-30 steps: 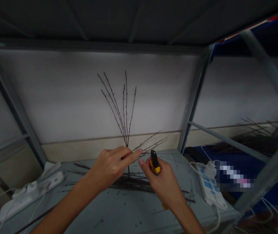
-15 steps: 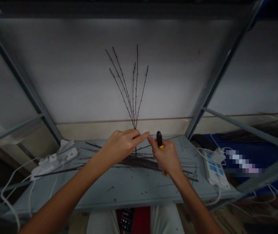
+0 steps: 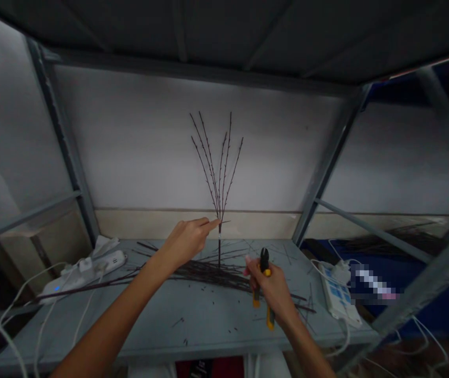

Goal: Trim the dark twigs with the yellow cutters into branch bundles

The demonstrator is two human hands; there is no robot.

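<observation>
My left hand [image 3: 187, 239] pinches an upright bunch of thin dark twigs [image 3: 219, 247] at the point where its branches meet. Several budded branches fan out above my fingers, and a short thin end sticks out to the right of the fingertip. Below, the single stem reaches down to a pile of loose dark twigs [image 3: 204, 272] lying across the grey shelf [image 3: 153, 320]. In my right hand [image 3: 274, 286] are yellow-and-black cutting pliers [image 3: 264, 258], jaws upward, apart from the bunch. Thumb and fingertips of that hand are close together; whether they pinch anything else is unclear.
White power strips lie at the left [image 3: 108, 261] and right [image 3: 338, 294] ends of the shelf, with white cables hanging down. Metal posts frame the shelf, and an upper shelf [image 3: 209, 37] hangs overhead. More twigs [image 3: 397, 240] lie on blue material at the right.
My right hand has moved away from the bunch, down and right, with the pliers. My left hand stays at the bunch. The view has tilted upward, showing the shelf above.
</observation>
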